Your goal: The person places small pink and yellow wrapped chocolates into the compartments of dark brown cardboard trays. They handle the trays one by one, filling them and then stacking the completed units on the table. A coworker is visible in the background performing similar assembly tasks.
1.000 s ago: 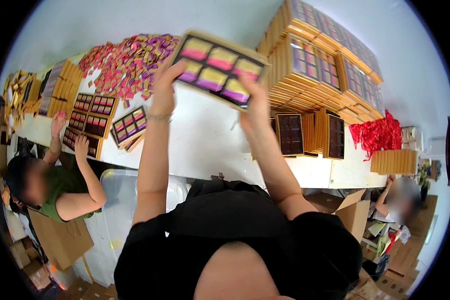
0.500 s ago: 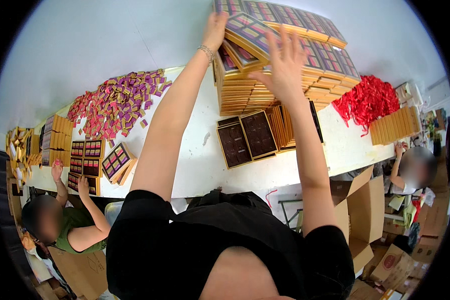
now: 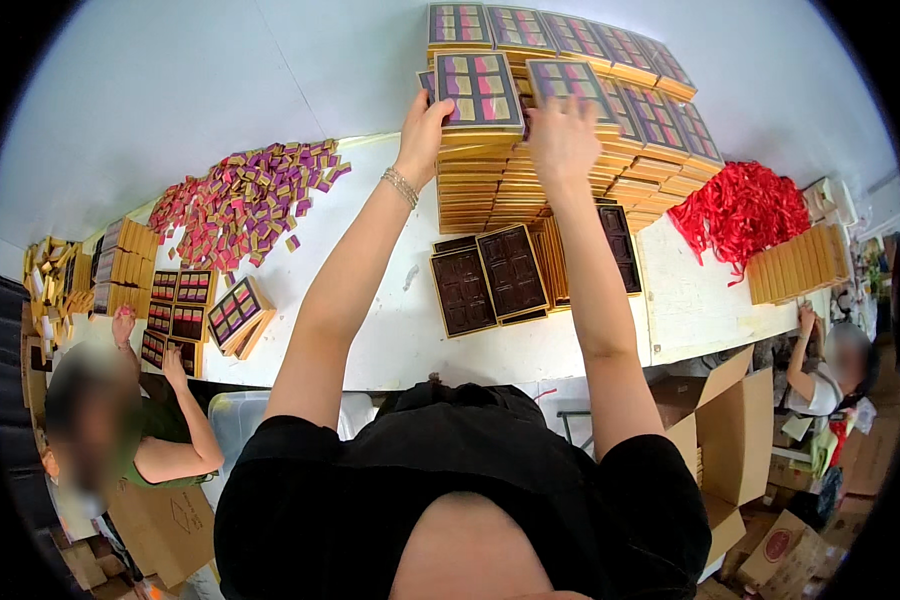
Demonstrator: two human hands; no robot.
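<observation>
Box (image 3: 482, 90) edge in left fingers (image 3: 442, 108)

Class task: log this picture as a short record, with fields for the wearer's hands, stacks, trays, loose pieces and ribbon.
Left hand: grips a six-section box by its left edge
Right hand: blurred, at the near edge of the next box; grip unclear
Stacks: gold-edged boxes, at the back of the white table
Trays: dark, six-section, in front of the stacks
Loose pieces: pink, purple and gold, heaped left of the stacks
Ribbon: red heap, right of the stacks
</observation>
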